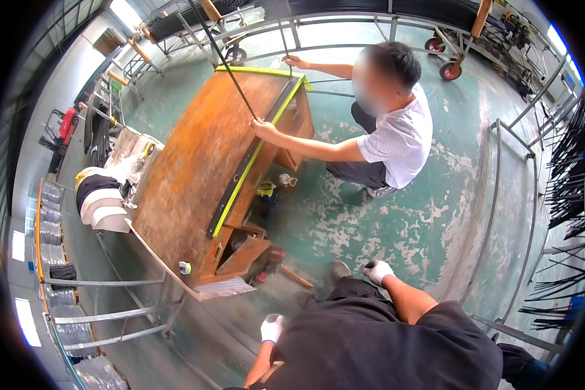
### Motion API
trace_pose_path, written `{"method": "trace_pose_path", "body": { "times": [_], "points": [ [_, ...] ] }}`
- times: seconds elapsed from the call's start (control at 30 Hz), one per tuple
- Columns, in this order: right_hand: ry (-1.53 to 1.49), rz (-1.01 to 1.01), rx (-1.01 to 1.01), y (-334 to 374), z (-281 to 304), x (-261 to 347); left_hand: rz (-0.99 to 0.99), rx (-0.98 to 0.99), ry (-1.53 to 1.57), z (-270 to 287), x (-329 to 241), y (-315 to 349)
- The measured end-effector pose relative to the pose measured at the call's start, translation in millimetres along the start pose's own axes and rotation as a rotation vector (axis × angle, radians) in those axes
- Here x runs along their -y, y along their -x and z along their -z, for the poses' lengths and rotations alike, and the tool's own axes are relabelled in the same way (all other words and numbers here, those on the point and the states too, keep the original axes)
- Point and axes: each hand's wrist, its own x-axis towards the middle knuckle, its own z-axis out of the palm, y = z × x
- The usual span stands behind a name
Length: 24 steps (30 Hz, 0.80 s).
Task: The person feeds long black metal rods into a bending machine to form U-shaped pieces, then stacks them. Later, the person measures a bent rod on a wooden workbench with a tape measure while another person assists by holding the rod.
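My left hand (272,328), in a white glove, hangs low beside my dark clothing, touching no object that I can see; its fingers are too unclear to read. My right hand (377,272), also gloved, is out over the green floor with fingers curled in and nothing visible in it. Ahead stands a worn wooden workbench (188,143) with a black strip (240,172) and yellow-green edging (260,143) along its right side. Across from me a crouching person (396,130) in a white shirt grips a long thin black rod (224,52) at the bench's far end.
A tape measure (185,267) sits on the bench's near corner. Below it, a red power tool (268,265) and a hammer-like wooden handle (298,278) lie near an open cabinet door (244,255). Metal frames (110,312) stand left; black rods (569,182) fill a rack at right.
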Motion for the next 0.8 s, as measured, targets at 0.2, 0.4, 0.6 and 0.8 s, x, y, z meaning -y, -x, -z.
{"method": "trace_pose_path", "body": {
  "times": [0.2, 0.4, 0.6, 0.8],
  "points": [
    [0.087, -0.102, 0.010, 7, -20, -40, 0.039, -0.001, 0.052, 29, -32, 15],
    [0.088, -0.093, -0.044, -3, -41, -55, 0.065, 0.067, -0.123, 38, -11, 25],
    [0.019, -0.069, -0.020, 17, -40, -15, 0.046, 0.087, -0.024, 57, 17, 2],
    [-0.009, -0.095, -0.009, 26, -46, 0, -0.018, 0.066, 0.066, 64, 4, -8]
  ]
}}
